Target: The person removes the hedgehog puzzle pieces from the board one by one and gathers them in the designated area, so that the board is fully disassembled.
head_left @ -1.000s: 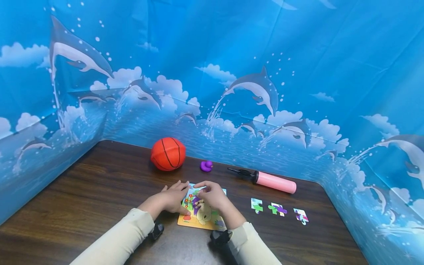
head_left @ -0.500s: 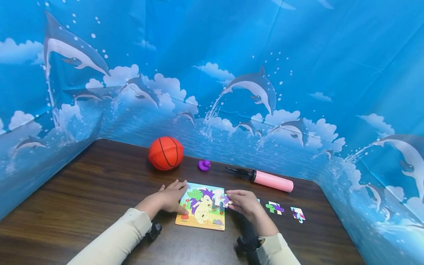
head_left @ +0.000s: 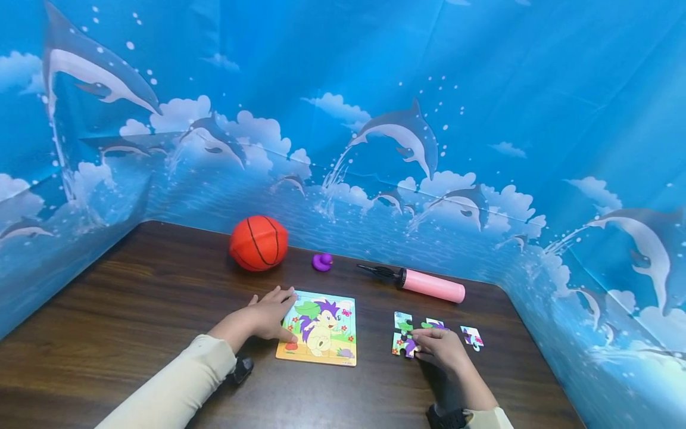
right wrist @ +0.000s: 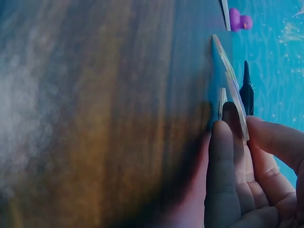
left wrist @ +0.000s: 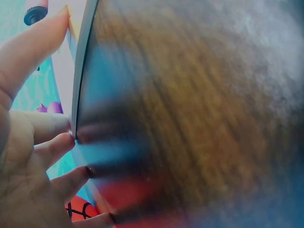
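A square jigsaw puzzle (head_left: 321,328) with a purple-haired hedgehog picture lies flat on the table. My left hand (head_left: 269,316) is at its left side, fingers spread along the edge and the thumb over the picture; in the left wrist view the fingertips (left wrist: 71,137) meet the board's rim. To the right, my right hand (head_left: 442,348) pinches a puzzle piece (right wrist: 232,88) between thumb and fingers, tilted close over the table. In the head view this piece (head_left: 402,345) is just in front of a green-and-blue piece (head_left: 402,320). A purple-and-green piece (head_left: 434,323) is partly behind the hand.
Another loose puzzle piece (head_left: 472,337) lies farther right. Along the back of the table are a red basketball-patterned ball (head_left: 259,243), a purple toy duck (head_left: 322,262) and a pink hand pump (head_left: 433,285). A blue dolphin-print sheet (head_left: 300,119) stands behind the table.
My right hand has moved from over the puzzle to the right, carrying a piece over to the loose pieces and uncovering the picture. The left hand keeps its place at the board's edge.
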The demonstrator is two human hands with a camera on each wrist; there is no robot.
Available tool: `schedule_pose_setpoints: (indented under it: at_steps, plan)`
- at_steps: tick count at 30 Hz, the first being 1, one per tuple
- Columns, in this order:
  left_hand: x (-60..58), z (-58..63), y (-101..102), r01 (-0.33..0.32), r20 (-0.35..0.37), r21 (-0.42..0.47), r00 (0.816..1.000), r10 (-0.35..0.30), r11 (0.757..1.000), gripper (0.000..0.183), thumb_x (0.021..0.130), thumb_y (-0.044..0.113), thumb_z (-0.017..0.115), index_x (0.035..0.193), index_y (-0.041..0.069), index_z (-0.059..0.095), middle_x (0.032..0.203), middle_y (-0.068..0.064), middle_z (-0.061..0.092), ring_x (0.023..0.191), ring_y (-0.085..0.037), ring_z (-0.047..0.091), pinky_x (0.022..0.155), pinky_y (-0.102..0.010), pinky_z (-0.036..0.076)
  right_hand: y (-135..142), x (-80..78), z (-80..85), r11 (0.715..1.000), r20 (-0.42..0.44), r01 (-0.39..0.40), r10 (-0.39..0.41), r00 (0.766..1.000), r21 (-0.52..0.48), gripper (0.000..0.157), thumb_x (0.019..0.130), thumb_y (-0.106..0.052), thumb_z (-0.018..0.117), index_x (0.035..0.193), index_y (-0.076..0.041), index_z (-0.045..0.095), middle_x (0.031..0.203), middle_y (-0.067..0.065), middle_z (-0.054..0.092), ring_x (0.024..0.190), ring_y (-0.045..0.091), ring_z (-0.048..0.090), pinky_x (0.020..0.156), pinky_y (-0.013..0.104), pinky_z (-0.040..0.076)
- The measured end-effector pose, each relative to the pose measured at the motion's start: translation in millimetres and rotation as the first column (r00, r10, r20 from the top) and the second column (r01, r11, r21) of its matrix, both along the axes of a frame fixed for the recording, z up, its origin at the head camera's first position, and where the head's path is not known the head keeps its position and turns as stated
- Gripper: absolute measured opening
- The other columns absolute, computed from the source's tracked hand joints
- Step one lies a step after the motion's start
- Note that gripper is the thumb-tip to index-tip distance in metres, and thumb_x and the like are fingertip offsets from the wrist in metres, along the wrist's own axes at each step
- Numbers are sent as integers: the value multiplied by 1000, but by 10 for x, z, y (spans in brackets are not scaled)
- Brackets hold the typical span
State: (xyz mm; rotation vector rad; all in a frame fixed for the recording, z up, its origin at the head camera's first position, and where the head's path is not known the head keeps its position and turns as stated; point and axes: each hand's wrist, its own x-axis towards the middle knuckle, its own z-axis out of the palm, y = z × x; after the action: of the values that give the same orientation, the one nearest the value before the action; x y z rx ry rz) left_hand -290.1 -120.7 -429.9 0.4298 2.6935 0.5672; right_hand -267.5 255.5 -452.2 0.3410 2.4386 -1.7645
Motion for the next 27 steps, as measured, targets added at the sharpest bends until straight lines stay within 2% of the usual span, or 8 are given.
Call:
schedule_pose_setpoints:
  at_steps: [4, 7, 11, 16, 19, 22, 25, 27]
  plan:
    - [5, 2, -8, 3, 7, 8, 1000, -3, 1000, 92, 83, 42, 79, 152, 0, 35, 162, -18, 22, 149, -41, 11, 111, -73, 8, -19, 17, 17, 996, -25, -10, 13, 1000, 92, 17, 93, -1, 64, 102, 11, 72, 91, 10, 70, 75, 17, 63, 74, 41, 60]
    - [2, 3, -12, 3, 13, 15, 1000, -3, 1000, 92, 84, 41, 78, 153, 1, 34, 162, -17, 21, 149, -41, 10, 111, -73, 8, -48, 34, 61, 977, -47, -25, 36, 998, 214, 16, 94, -4, 64, 101, 8, 73, 90, 10, 71, 76, 18, 64, 74, 41, 60]
    - [11, 34, -15, -2, 22, 24, 1000, 2, 1000, 92, 84, 41, 78, 153, 1, 33, 163, -17, 20, 150, -41, 9, 111, -72, 7, -76, 46, 109, 930, -70, -40, 70, 995, 365, 15, 93, -8, 65, 97, 3, 74, 87, 8, 71, 75, 18, 64, 70, 37, 59]
    - [9, 27, -24, -1, 26, 30, 1000, 0, 1000, 93, 84, 41, 78, 153, 1, 33, 163, -18, 19, 149, -41, 9, 111, -73, 7, -77, 58, 129, 859, -84, -32, 87, 993, 511, 13, 91, -10, 66, 91, -2, 76, 83, 5, 70, 71, 18, 58, 64, 34, 47]
    - [3, 9, -28, 1, 22, 28, 1000, -1, 1000, 93, 83, 42, 79, 153, 1, 33, 163, -18, 19, 149, -41, 9, 111, -73, 7, -79, 61, 137, 833, -86, -24, 86, 993, 553, 12, 91, -12, 67, 90, -4, 76, 81, 3, 69, 72, 18, 56, 65, 36, 44]
    - [0, 2, -31, 7, 24, 21, 1000, -8, 1000, 94, 84, 42, 78, 154, 1, 31, 163, -18, 18, 149, -41, 9, 111, -72, 6, -104, 58, 148, 820, -95, -20, 90, 991, 571, 11, 91, -14, 67, 91, -6, 75, 82, 3, 69, 73, 19, 57, 65, 37, 45]
    - [0, 8, -28, 7, 26, 24, 1000, -8, 1000, 93, 84, 42, 78, 154, 1, 31, 163, -18, 18, 149, -41, 8, 111, -72, 5, -172, 40, 162, 818, -126, -10, 100, 987, 575, 10, 92, -15, 67, 92, -8, 74, 90, 7, 71, 75, 20, 59, 67, 40, 49]
    - [0, 11, -24, 2, 27, 24, 1000, -3, 1000, 94, 84, 42, 77, 154, 2, 30, 163, -17, 18, 150, -40, 8, 112, -71, 5, -257, 10, 169, 814, -166, -6, 125, 978, 581, 9, 92, -15, 67, 92, -10, 74, 100, 10, 71, 83, 23, 62, 74, 45, 53]
